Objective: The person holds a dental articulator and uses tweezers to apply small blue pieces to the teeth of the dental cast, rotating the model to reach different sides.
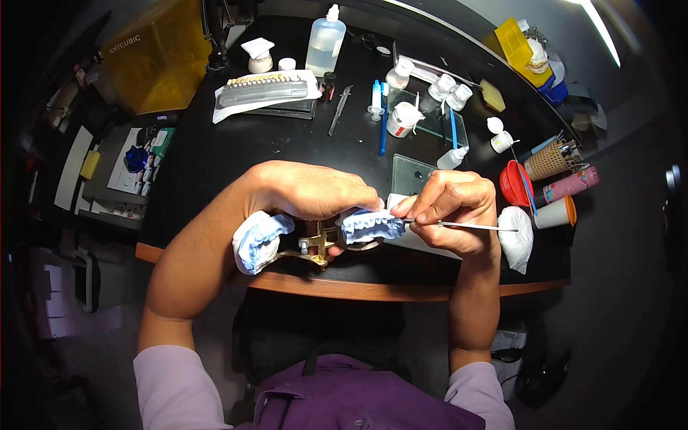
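Note:
My left hand [315,192] is closed around a brass articulator [313,246] that carries two dental casts. One blue and white cast [259,240] hangs open on the left, below my wrist. The other blue cast [373,224], with a row of teeth facing up, lies under my left fingers. My right hand [455,208] pinches a thin metal instrument [466,226]. The instrument's tip is at the right end of the toothed cast; whether it touches is too small to tell.
Glass slab [412,174], white jar [403,120] and blue pens lie beyond my hands. A shade guide [261,89], clear bottle [326,41] and scalpel [340,110] are farther back. At right stand a red bowl [513,183], paper cup [557,213] and crumpled tissue [515,240].

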A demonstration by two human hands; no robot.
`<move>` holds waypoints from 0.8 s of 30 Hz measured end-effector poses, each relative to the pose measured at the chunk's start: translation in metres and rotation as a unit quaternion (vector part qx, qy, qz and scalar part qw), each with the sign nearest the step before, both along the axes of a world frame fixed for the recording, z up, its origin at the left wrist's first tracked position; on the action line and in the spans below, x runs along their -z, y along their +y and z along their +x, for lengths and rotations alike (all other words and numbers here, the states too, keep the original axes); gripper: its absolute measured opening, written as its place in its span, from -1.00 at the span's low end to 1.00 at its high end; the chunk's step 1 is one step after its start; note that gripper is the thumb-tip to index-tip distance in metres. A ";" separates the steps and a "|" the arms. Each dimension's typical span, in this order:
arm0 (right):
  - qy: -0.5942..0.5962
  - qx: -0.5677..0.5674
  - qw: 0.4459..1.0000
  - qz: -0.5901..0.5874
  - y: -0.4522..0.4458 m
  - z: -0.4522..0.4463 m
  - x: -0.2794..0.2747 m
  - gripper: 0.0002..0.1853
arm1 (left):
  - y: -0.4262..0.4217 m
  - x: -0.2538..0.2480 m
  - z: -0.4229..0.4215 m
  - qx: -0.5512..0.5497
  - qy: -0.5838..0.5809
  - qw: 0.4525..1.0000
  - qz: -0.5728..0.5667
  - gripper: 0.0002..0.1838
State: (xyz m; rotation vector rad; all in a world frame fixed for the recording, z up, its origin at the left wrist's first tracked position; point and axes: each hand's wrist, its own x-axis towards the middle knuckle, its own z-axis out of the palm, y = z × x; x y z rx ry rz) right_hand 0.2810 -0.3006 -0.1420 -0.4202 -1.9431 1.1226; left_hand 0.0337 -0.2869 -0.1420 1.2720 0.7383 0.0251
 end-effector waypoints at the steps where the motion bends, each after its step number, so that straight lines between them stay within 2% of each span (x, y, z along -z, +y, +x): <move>1: 0.002 -0.002 1.000 0.002 0.000 0.000 -0.001 -0.84 | 0.000 0.001 0.000 0.006 -0.011 1.000 0.026 -0.55; 5: 0.011 -0.015 1.000 -0.019 0.001 0.003 0.000 -0.88 | 0.000 0.014 -0.001 0.026 -0.057 0.988 0.141 -0.56; 7: 0.020 -0.014 0.999 -0.044 0.001 0.004 0.001 -0.88 | -0.001 0.015 -0.001 0.015 -0.061 0.987 0.147 -0.57; 16: 0.063 -0.038 0.990 -0.124 0.001 0.002 0.003 -0.87 | -0.001 0.002 0.004 -0.029 -0.004 0.999 0.026 -0.59; 21: 0.069 -0.047 0.989 -0.122 0.000 0.002 0.003 -0.86 | 0.003 0.004 0.002 -0.005 0.026 0.999 0.043 -0.64; 24: 0.062 -0.051 0.990 -0.112 0.002 0.004 0.004 -0.86 | 0.004 0.010 0.001 0.017 -0.019 0.997 0.072 -0.61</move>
